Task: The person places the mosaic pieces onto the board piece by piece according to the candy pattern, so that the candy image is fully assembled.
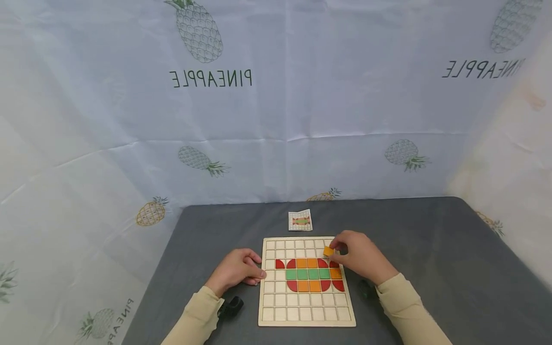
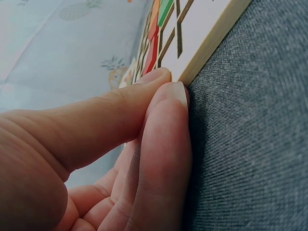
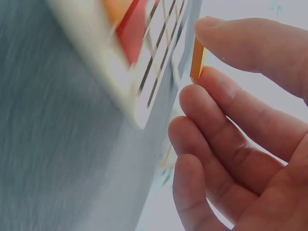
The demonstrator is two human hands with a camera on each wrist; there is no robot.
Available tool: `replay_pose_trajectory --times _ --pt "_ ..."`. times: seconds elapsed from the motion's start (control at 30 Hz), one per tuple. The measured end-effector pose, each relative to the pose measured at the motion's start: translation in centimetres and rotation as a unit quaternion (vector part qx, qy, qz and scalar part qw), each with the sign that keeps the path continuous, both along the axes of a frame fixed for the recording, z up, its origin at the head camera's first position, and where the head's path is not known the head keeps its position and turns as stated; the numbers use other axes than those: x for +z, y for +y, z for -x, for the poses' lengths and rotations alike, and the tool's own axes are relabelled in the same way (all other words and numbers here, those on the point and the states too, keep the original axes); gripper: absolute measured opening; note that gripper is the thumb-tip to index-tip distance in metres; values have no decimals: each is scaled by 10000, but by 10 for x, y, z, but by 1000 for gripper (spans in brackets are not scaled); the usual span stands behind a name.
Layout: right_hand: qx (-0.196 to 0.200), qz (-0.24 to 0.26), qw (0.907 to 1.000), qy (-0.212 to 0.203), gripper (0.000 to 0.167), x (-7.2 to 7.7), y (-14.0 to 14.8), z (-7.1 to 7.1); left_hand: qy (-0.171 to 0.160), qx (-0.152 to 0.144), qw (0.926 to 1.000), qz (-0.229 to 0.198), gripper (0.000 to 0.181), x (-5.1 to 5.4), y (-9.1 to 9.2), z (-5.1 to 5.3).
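Observation:
A pale wooden grid board [image 1: 305, 314] lies on the table, bearing red, orange and green tiles in a pattern across its middle rows. My left hand [image 1: 237, 269] pinches the board's left edge between thumb and index finger; in the left wrist view the thumb [image 2: 110, 108] lies at the rim, with the index finger against its side. Above the board's upper right part, my right hand [image 1: 364, 256] holds an orange square tile [image 1: 328, 251]. The right wrist view shows this tile [image 3: 197, 60] on edge between thumb and index finger, the other fingers loosely curled.
Beyond the board lies a small paper card [image 1: 300, 221] with a printed coloured grid pattern. The dark grey table [image 1: 215, 230] extends to both sides. A white cloth with pineapple prints [image 1: 276, 110] hangs behind it.

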State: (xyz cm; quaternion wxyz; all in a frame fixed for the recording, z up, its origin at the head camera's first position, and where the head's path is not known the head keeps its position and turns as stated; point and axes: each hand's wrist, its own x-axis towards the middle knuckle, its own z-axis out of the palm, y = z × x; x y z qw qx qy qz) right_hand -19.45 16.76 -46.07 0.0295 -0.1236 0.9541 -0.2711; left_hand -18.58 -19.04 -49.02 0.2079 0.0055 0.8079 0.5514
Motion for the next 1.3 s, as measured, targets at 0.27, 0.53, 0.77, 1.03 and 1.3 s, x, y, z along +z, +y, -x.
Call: replay_pose_trajectory --times 0.27,0.53,0.77,1.03,1.3 --pt "652 56 9975 270 15 2 -38 -8 5 19 10000 27 42 -1 1 1" --pt "1231 -198 9899 670 15 -2 -82 -13 38 5 10000 9 41 0 1 2" --pt "1495 -511 9843 789 17 -10 -106 -17 86 13 10000 10 41 -1 1 1" --pt "1524 -563 9836 780 17 -15 -111 -20 77 18 10000 7 41 -1 1 1" --pt "1577 -611 9826 771 19 -15 -113 -22 145 57 9998 92 40 -2 1 0"
